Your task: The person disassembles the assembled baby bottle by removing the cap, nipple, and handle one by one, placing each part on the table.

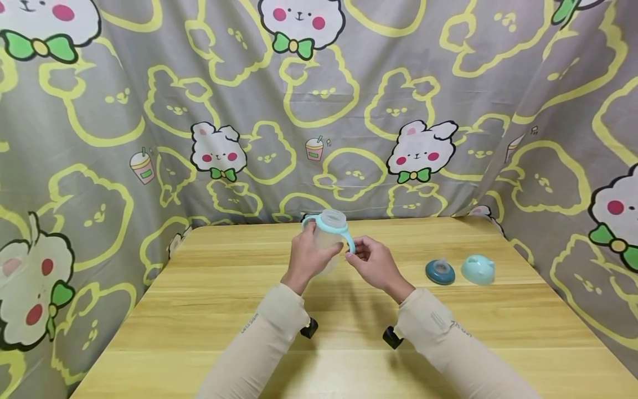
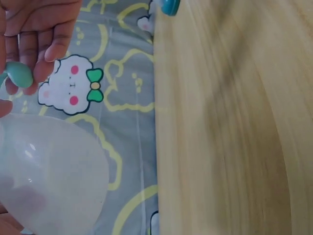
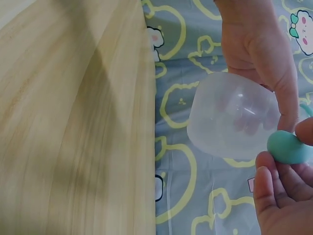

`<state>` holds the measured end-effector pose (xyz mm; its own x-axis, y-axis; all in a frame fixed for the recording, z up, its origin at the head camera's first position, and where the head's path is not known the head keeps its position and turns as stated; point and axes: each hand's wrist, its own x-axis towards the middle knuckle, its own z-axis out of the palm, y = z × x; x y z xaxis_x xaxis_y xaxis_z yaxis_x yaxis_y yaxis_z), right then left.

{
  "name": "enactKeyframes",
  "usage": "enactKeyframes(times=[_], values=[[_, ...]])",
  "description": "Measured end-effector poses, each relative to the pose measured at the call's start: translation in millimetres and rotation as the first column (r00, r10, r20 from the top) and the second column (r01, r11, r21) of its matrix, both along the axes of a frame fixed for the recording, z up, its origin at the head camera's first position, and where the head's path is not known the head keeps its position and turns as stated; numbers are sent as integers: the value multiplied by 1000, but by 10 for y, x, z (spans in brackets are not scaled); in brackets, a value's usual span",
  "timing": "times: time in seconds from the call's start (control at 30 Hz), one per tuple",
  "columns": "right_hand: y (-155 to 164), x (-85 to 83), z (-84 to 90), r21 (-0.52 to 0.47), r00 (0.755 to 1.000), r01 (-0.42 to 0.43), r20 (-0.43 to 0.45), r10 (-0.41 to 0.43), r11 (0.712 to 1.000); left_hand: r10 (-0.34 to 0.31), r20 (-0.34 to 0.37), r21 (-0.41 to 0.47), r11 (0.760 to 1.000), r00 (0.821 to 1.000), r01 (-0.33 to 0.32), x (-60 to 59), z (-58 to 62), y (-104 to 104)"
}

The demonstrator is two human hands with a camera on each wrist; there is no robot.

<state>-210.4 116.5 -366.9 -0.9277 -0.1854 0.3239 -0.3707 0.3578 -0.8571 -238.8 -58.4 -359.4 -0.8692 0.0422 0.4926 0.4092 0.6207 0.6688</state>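
A translucent baby bottle [image 1: 326, 239] is held up over the table, its open mouth tilted up. My left hand [image 1: 306, 255] grips the bottle's body, with fingers round the far side. A light blue ring with two handles [image 1: 350, 243] sits around the bottle's neck. My right hand [image 1: 374, 263] pinches the lower end of the right-hand handle. In the right wrist view, thumb and fingers meet on the rounded handle end [image 3: 287, 147], beside the frosted bottle [image 3: 225, 115]. The left wrist view shows the bottle's base [image 2: 58, 171] close up.
To the right on the wooden table [image 1: 224, 310] lie a dark blue collar with a clear nipple [image 1: 440, 271] and a light blue domed cap [image 1: 478, 270] with small ears. A patterned curtain [image 1: 349, 111] hangs behind the table and along both sides.
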Motion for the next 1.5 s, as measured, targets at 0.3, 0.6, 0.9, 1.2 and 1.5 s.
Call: enactKeyframes(times=[0.3,0.6,0.9,1.2,1.5], values=[[7,-38,-1,-138,994,-101,22,105,985,-22,-97,-51,999,995,17,-1,-33,26],[17,-58,-27,-162,995,-95,0,96,982,-14,-99,-71,997,995,7,15,-11,34],[21,-45,1,-164,997,-81,3,83,983,0,-95,-75,997,995,-7,20,-12,38],[26,-31,16,-162,997,-70,9,72,984,31,-69,-106,994,997,-38,32,-6,35],[31,-40,16,-161,997,-73,5,75,984,40,-70,-110,993,997,-47,39,-15,29]])
